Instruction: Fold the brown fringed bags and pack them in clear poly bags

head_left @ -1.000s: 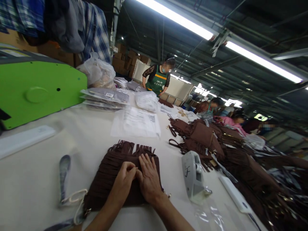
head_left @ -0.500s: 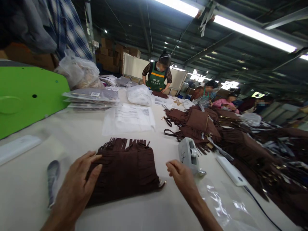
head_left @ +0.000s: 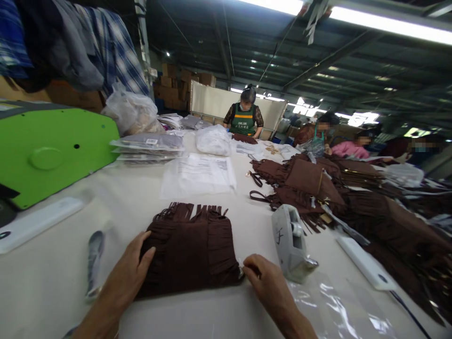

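A dark brown fringed bag (head_left: 187, 249) lies flat in front of me, its fringe spread toward the far side. My left hand (head_left: 132, 266) rests on the bag's left edge, thumb and fingers apart. At the bag's near right corner, my right hand (head_left: 266, 285) has its fingertips pinched together at the zip pull (head_left: 241, 271), which is mostly hidden by them. A grey tape dispenser (head_left: 291, 242) stands just beyond my right hand.
Clear plastic bags (head_left: 335, 306) lie at the right, beside a white power strip (head_left: 367, 263) with a cord. Brown fringed bags (head_left: 307, 179) are heaped behind. On the left are scissors (head_left: 94, 263), another white strip (head_left: 42, 223) and a green machine (head_left: 52, 150). Co-workers (head_left: 244, 115) stand across the table.
My right hand has moved down and left to the bag's corner, and its fingertips now meet the zip pull. My left hand stays on the bag. The view has turned slightly left.
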`<state>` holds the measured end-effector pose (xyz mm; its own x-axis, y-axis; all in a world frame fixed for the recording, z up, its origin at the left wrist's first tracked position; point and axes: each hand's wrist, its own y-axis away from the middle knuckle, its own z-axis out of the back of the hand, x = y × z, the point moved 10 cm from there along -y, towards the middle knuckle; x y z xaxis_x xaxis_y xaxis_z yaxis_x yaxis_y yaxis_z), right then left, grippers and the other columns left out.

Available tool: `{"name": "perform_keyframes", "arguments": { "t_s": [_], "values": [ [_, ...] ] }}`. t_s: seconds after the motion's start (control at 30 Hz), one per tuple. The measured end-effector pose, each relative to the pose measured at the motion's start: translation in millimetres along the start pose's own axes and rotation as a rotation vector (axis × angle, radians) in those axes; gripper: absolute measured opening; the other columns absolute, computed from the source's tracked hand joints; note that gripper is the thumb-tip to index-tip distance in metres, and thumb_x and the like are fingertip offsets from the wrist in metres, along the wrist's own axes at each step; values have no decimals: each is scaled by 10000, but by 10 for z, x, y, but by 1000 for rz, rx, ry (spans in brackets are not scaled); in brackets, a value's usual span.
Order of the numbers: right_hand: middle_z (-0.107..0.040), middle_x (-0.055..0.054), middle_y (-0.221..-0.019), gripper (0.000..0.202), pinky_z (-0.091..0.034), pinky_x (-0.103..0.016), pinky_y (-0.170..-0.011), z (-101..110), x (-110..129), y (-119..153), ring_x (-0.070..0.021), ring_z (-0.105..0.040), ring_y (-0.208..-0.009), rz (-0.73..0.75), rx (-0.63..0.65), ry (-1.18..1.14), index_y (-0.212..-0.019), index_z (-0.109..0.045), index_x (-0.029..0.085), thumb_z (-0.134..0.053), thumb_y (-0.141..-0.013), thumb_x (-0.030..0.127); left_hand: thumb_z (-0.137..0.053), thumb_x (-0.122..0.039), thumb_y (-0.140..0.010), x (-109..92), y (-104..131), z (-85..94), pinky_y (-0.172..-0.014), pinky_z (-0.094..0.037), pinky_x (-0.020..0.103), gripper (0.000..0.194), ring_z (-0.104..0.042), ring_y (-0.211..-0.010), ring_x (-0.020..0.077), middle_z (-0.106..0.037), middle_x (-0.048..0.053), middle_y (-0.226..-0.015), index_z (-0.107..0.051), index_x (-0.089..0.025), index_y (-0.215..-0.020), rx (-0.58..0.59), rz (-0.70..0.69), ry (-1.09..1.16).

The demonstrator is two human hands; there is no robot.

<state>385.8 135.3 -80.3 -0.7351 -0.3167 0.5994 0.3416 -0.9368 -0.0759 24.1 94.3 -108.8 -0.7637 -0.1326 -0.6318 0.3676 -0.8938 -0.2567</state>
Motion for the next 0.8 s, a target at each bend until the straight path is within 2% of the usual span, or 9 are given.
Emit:
{"name": "perform_keyframes", "arguments": {
  "t_s": [0.07,0.2,0.4,0.57,0.67,0.8],
  "values": [
    [-642,-20,-843,123,-439,-260,-715,-25,141,17,-175,-609,-789,113,-1,93,-850,-632,219,-523,-860,161,-317,-577,-852,2,-2,39,-1090,-390,497,606,-534,-1238,306,-574,146,-1316,-495,-153,-1246,2,19,12],
    [-607,-27,-864,193,-448,-266,-710,-227,342,36,-178,-599,-791,314,-20,257,-849,-623,227,-509,-846,71,-319,-552,-850,-25,14,114,-1087,-391,496,613,-538,-1232,303,-577,161,-1311,-479,-127,-1261,18,77,47],
    [-593,-26,-817,189,-448,-272,-659,-435,389,13,-175,-588,-734,527,-109,270,-800,-577,232,-467,-882,102,-318,-438,-873,-150,75,112,-1104,-377,467,538,-501,-1278,258,-543,162,-1355,-427,-131,-1300,90,97,82],
    [-629,-12,-786,155,-483,-265,-694,-546,423,28,-172,-599,-745,589,-71,208,-849,-590,250,-496,-889,134,-321,-403,-867,-146,122,88,-1118,-361,474,547,-480,-1299,258,-511,166,-1390,-396,-121,-1330,93,119,80],
    [-660,-14,-806,119,-509,-257,-703,-555,436,37,-173,-630,-765,551,-54,78,-892,-619,271,-535,-878,187,-315,-413,-871,-122,142,33,-1123,-359,476,577,-476,-1306,266,-498,178,-1403,-375,-101,-1353,120,111,65],
    [-669,-37,-810,161,-524,-279,-701,-379,306,-8,-195,-649,-764,433,-179,-46,-893,-643,293,-486,-918,271,-309,-448,-888,-107,187,-110,-1136,-345,475,618,-406,-1362,277,-434,186,-1464,-354,-91,-1391,90,40,8]
  ]
}}
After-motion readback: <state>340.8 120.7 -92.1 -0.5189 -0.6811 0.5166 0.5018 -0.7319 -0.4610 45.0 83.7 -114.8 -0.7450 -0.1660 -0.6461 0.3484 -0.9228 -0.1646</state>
